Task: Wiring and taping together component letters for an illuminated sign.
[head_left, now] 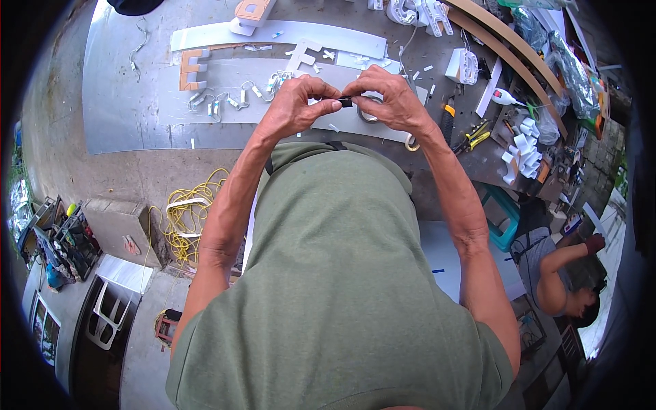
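Note:
Above the near edge of the worktable, my left hand (299,102) and my right hand (389,99) meet with fingers pinched on a small black piece (346,102). It looks like a short bit of black tape, mostly hidden by the fingertips. Under my right hand lies a tape roll (370,117), partly covered by the fingers. A string of small white LED modules (236,102) on wire lies left of my left hand. Behind the hands is a white letter-shaped piece (303,55), and a tan-faced letter-shaped block (194,70) stands farther left.
A yellow-handled knife (447,123), yellow pliers (473,139), a glue bottle (504,97) and white offcuts (525,154) lie to the right. Long curved brown strips (509,51) cross the far right. A tangled yellow cord (188,219) lies lower left. Another person (557,273) is at the right.

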### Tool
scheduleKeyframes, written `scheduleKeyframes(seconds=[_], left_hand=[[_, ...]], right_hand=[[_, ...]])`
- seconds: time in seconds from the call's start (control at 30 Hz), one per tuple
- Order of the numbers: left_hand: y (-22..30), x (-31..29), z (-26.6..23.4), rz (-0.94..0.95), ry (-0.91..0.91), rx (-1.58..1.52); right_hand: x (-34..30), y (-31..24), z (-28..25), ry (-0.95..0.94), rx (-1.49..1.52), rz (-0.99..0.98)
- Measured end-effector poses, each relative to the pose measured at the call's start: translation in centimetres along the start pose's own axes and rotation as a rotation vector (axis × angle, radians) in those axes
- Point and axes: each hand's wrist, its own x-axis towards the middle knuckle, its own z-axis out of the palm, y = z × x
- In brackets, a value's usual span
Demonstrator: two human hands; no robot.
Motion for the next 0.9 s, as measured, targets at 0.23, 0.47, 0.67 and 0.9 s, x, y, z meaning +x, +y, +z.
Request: scheduleKeyframes(seconds=[0.23, 0.47, 0.67, 0.9], left_hand=[[0.2, 0.0, 0.6, -0.027, 0.039, -0.016], [-0.2, -0.4, 1.8, -0.007, 0.137, 0.016], [-0.1, -0.8, 2.6, 0.252, 0.264, 0.153], [0.8, -0.6, 2.6, 0.396, 0.292, 0.259]], right_hand=[[-0.2, 0.0, 0.0, 0.022, 0.002, -0.012], [-0.3, 0.5, 0.0, 0.023, 0.029, -0.097], [-0.5, 0.1, -0.4, -0.076, 0.272, 0.238], [-0.3, 1.0, -0.8, -0.194, 0.402, 0.365]])
